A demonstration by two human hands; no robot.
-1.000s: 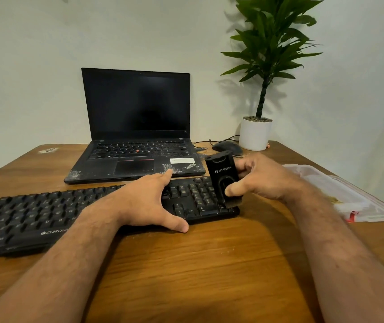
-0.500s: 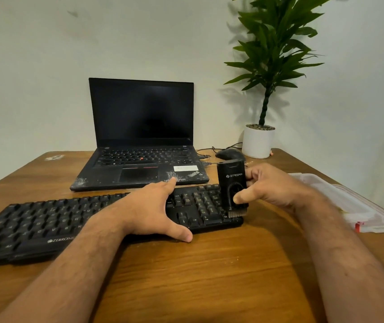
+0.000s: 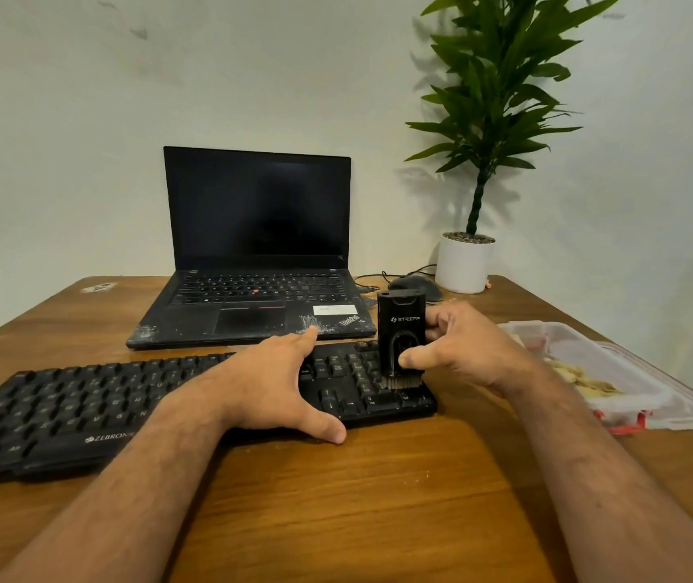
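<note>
While my right hand [image 3: 462,355] is pinching the brush [image 3: 401,326], left hand [image 3: 269,385] spread bracing the keyboard [image 3: 62,414], hard scrubbing is risking popped keys.

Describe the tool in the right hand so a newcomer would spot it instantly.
On the brown wooden table lies a long black keyboard. At its right end the right hand grips a small upright black plastic brush block with white lettering. Unlike everything nearby, it has pale bristles underneath, touching the keys.
</note>
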